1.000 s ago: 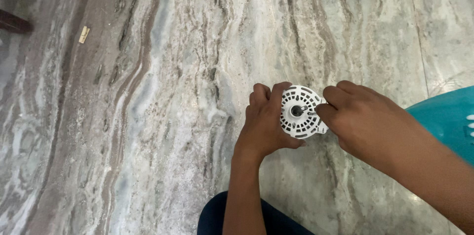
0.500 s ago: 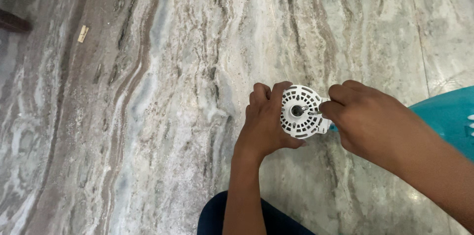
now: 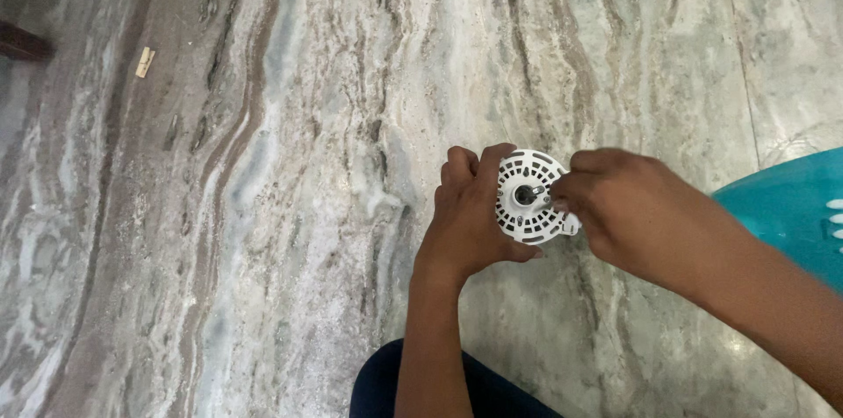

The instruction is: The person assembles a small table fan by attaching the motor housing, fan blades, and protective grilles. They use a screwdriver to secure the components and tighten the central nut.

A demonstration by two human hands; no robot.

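My left hand (image 3: 470,220) cupped the white slotted motor housing (image 3: 527,198) above the marble floor (image 3: 263,207); my right hand (image 3: 628,207) pinched its rim. It seemed light, rigid plastic, best gripped by the edges.

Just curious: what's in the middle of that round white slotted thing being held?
A dark round hub sits in the centre of the white vented disc, held by the left hand. The right hand covers its right edge; nothing deeper shows.

Slotted disc (image 3: 527,198) between both hands, above the floor (image 3: 290,207).
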